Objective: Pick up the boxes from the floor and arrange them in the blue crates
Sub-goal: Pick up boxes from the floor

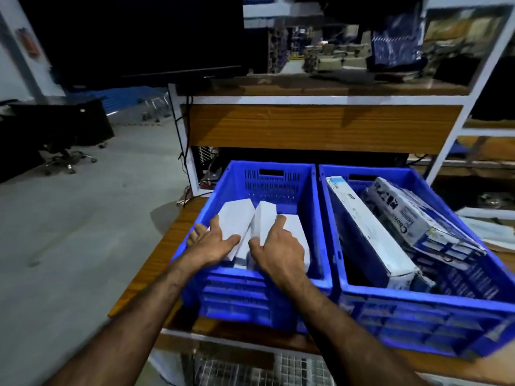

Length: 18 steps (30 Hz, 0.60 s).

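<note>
Boxes (237, 221), white and seemingly light, stiff card, stand inside the left blue crate (317, 218), where the left hand (214, 243) and right hand (276, 252) press them with spread fingers, best gripped by their flat sides.

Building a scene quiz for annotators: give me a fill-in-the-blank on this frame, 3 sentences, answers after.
1. Both hands, the left hand and the right hand, reach into the ____ of the two blue crates.
2. The small boxes under the hands are ____ in colour.
3. The long box leans inside the right crate, which stands ____ the left crate on the wooden shelf.

Missing words: left; white; beside
</note>
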Tool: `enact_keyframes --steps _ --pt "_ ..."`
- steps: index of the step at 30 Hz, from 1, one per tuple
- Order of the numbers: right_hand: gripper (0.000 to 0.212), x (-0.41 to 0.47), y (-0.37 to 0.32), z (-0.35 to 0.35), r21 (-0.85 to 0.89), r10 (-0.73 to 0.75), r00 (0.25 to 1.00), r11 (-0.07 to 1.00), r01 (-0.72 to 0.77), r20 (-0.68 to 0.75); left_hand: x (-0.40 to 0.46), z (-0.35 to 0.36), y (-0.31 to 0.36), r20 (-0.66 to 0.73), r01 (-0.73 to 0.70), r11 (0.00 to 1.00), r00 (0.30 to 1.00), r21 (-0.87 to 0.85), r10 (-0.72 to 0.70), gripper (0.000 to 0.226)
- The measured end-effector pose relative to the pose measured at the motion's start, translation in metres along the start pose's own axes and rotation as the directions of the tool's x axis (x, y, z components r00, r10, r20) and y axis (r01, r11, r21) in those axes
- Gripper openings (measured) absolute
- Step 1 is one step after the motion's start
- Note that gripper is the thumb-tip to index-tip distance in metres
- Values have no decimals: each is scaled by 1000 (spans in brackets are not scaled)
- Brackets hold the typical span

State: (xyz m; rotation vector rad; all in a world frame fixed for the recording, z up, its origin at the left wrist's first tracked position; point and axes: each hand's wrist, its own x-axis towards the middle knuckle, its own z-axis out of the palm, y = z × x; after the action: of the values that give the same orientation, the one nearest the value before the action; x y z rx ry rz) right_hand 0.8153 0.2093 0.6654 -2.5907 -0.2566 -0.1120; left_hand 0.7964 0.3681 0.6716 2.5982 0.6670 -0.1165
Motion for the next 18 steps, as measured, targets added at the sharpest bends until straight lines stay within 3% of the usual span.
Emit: enact_keyframes --steps 3,6,9,13,18 --pt "79 14 -1 6 44 90 986 994 -97 138 5 6 2 15 -12 995 1000 95 11 88" --pt "80 22 -2 9 -66 151 952 988 -138 268 9 9 6 42 -27 988 999 151 21 97" --pt "71 20 -2 11 -185 117 967 980 -75 228 10 12 9 53 -78 977 996 199 68 106" --pt "75 23 3 11 -258 54 979 966 -2 194 10 17 17 42 -193 942 981 273 189 100" --pt "80 26 8 8 -321 -105 987 937 140 124 8 23 20 -118 -363 853 894 375 433 84"
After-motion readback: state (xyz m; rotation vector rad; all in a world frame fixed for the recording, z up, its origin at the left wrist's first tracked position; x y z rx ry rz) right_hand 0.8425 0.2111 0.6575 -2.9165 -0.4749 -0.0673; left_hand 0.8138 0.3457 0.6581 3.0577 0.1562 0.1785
